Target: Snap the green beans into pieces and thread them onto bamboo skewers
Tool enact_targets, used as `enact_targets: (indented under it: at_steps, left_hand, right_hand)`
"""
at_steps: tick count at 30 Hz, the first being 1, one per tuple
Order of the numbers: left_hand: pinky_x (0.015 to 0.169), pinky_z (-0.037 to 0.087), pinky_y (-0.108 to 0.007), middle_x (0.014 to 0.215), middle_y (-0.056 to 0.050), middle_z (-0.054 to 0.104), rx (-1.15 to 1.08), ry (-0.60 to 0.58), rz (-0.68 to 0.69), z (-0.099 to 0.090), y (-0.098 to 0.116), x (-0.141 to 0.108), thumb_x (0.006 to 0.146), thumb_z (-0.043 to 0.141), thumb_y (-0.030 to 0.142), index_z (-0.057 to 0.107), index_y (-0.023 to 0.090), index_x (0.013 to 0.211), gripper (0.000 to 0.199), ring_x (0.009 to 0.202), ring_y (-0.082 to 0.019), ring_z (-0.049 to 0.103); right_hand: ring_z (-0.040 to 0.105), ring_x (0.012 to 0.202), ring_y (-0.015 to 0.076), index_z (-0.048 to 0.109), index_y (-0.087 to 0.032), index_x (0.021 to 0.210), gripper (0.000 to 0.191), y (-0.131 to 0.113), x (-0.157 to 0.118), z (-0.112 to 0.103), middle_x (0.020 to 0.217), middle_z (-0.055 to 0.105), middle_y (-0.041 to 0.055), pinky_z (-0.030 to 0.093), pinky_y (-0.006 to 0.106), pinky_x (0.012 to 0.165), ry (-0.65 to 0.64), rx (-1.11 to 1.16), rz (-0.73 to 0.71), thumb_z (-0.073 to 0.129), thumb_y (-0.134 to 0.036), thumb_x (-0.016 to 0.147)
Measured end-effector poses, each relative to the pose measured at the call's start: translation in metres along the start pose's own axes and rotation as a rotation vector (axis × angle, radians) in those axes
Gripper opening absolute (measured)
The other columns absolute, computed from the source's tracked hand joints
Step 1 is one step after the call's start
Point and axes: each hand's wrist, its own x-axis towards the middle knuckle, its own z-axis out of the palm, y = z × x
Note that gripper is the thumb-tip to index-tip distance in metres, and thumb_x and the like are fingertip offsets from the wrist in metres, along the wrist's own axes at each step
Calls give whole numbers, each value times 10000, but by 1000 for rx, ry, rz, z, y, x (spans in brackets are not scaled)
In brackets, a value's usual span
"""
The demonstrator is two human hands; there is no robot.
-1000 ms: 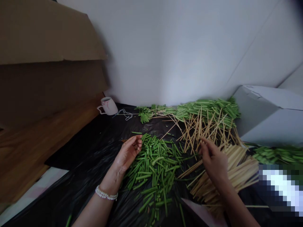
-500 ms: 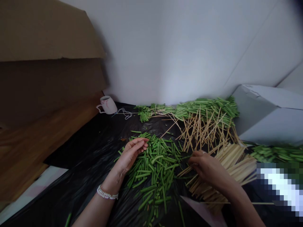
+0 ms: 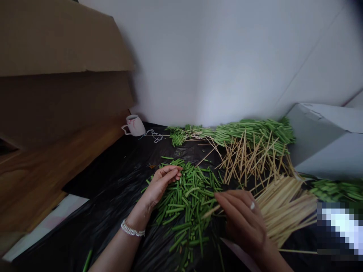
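Note:
My left hand [image 3: 165,180] is over the upper left of a loose heap of short-cut green stalks [image 3: 184,207]. Its thumb and fingertips are pinched together; whatever they may hold is too small to make out. At the heap's right side my right hand [image 3: 244,217] is closed around a bamboo skewer [image 3: 211,212], whose pointed end sticks out to the left below the fingers. The rest of that skewer is hidden by the hand. Just right of this hand lies a thick pile of bare bamboo skewers [image 3: 286,207].
Skewers threaded with green stalks [image 3: 252,130] lie stacked along the wall, their bare sticks [image 3: 245,160] pointing toward me. A mug [image 3: 135,125] and a white cord [image 3: 154,136] are at the back left. A cardboard box [image 3: 65,41] stands left, a white box [image 3: 326,139] right. Black plastic sheeting [image 3: 113,196] lies underneath.
My right hand has come away from the skewer pile, toward me and the stalk heap, with a skewer in it. My left hand keeps its pinch over the heap. The view has shifted slightly left.

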Motion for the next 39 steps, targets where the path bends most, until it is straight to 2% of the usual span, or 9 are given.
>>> enact_targets:
  at_steps: [2, 6, 11, 16, 23, 25, 29, 34, 39]
  left_hand:
    - [711, 462, -227, 807, -63, 704, 87, 14, 17, -3, 0, 1, 741, 783, 390, 774, 145, 912, 299, 723, -132, 597]
    - [673, 446, -229, 780, -57, 701, 262, 19, 74, -11, 6, 3, 758, 760, 410, 776, 148, 885, 291, 693, -136, 580]
    - [602, 400, -218, 662, -19, 647, 332, 17, 126, -13, 15, 1, 755, 754, 396, 745, 148, 742, 249, 607, -117, 527]
    - [550, 351, -230, 597, -9, 603, 468, -245, 42, -8, 13, -5, 726, 771, 358, 725, 154, 675, 215, 553, -117, 477]
    - [608, 397, -229, 754, -13, 562, 727, -502, 181, -19, 13, -6, 762, 683, 188, 765, 204, 808, 96, 664, -132, 515]
    - [768, 438, -275, 850, -22, 575, 864, -506, 256, -19, 12, -7, 748, 633, 114, 764, 226, 837, 194, 795, -161, 555]
    - [1027, 319, -407, 978, -27, 567, 1171, -466, 333, -12, 11, -11, 674, 631, 53, 743, 242, 923, 333, 976, -217, 534]
    - [978, 336, -408, 1018, -43, 551, 1307, -453, 361, -6, 14, -16, 685, 728, 156, 721, 229, 884, 212, 1011, -253, 481]
    - [894, 370, -353, 915, -35, 611, 1158, -351, 406, -10, 9, -9, 766, 738, 268, 691, 221, 804, 76, 939, -234, 509]
  right_hand:
    - [570, 1162, 257, 589, -91, 1251, 352, -12, -1, -3, 1155, 693, 157, 441, 453, 957, -79, -66, -92, 432, -72, 937]
    - [644, 1051, 223, 659, -131, 1023, 245, -33, 9, -4, 976, 752, 108, 506, 396, 915, -24, -50, -215, 443, -73, 921]
    - [651, 1029, 152, 659, -212, 1008, 227, -52, 11, 5, 1004, 751, 50, 554, 281, 864, -33, -35, -137, 489, -110, 896]
    - [588, 1133, 194, 690, -238, 1091, 278, -48, 1, 4, 1110, 728, 22, 510, 343, 910, -133, -147, -312, 517, -141, 896]
    - [609, 1021, 224, 551, -98, 1344, 417, -16, -1, 10, 1109, 718, 120, 449, 377, 839, -128, -189, -50, 385, -83, 962]
    - [606, 1023, 224, 483, -109, 1412, 468, -7, -5, 13, 1116, 713, 119, 434, 372, 846, -87, -197, -1, 400, -66, 954]
    - [606, 1020, 234, 412, -127, 1468, 557, 2, -9, 15, 1098, 711, 121, 427, 369, 831, -47, -197, 22, 424, -25, 921]
    - [608, 992, 226, 378, -147, 1488, 600, 1, -8, 18, 1077, 713, 109, 451, 361, 821, -51, -186, 40, 429, -13, 906]
    - [623, 942, 210, 352, -162, 1502, 647, 5, -10, 20, 1057, 711, 104, 481, 358, 817, -44, -194, 55, 420, 0, 879]
